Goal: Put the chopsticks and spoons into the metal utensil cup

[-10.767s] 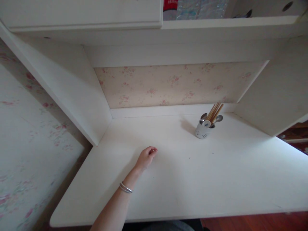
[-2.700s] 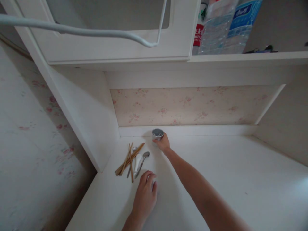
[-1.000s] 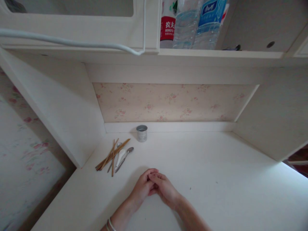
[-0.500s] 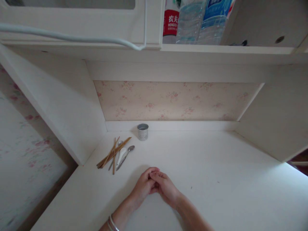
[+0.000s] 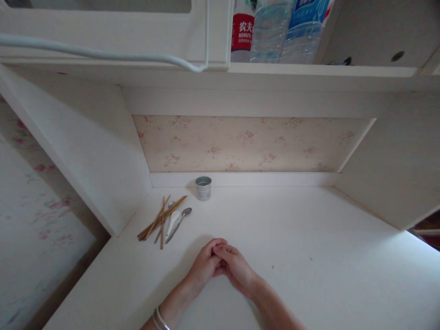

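My left hand (image 5: 205,265) and my right hand (image 5: 239,269) rest clasped together on the white desk. Their fingers are curled and folded into each other, and no object shows between them. Ahead and to the left lies a loose pile: several wooden chopsticks (image 5: 162,224) crossing one another, a white spoon (image 5: 172,222), and a metal spoon (image 5: 179,223) at its right side. Partly under the chopsticks is another metal spoon (image 5: 171,204). Behind the pile, a silver perforated utensil holder (image 5: 203,189) stands upright near the back edge. Neither hand touches these things.
White side panels (image 5: 99,151) and a low back ledge (image 5: 247,179) bound the desk (image 5: 326,238). Overhead, a cabinet shelf (image 5: 309,69) carries plastic bottles (image 5: 270,34). A white cable (image 5: 103,54) hangs across the cabinet front at left.
The view has shifted very slightly. Both hands stay clasped in the same place, and the utensils have not moved.
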`<state>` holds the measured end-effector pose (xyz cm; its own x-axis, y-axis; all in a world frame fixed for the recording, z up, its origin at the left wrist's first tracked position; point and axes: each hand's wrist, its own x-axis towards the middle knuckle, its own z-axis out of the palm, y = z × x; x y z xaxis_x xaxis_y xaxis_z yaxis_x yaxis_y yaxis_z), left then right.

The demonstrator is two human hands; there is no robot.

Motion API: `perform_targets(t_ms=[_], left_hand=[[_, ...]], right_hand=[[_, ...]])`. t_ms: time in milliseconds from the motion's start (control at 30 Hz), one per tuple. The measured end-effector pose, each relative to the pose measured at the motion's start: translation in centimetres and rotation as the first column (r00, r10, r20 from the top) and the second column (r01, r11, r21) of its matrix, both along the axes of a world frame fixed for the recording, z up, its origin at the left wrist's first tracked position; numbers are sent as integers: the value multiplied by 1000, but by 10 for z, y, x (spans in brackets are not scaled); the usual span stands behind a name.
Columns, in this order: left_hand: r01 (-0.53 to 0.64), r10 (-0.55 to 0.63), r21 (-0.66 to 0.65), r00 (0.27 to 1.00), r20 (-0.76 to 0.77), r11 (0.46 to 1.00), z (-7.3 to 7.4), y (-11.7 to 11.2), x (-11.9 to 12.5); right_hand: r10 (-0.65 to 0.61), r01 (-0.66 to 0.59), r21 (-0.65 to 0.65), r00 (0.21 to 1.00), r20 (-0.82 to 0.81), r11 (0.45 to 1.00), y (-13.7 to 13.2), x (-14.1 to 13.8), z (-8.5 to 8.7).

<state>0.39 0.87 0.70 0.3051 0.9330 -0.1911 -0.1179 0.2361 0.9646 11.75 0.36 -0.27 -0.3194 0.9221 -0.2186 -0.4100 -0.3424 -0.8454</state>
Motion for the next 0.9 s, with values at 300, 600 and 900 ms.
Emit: perform_targets(t_ms=[300, 600, 900], left_hand=[[-3, 3, 14, 1000, -3, 1000, 0, 1, 0], [-1, 2, 46, 1000, -18, 999, -4, 2, -1], [-2, 3, 15, 1000, -22, 1000, 2, 0, 0]], right_hand=[[-8, 8, -7, 1000, 6, 1000, -1, 0, 1], [-14, 14, -6, 1000, 17, 1000, 0, 0, -1], [-5, 6, -5, 999, 43, 1000, -1, 0, 2]])
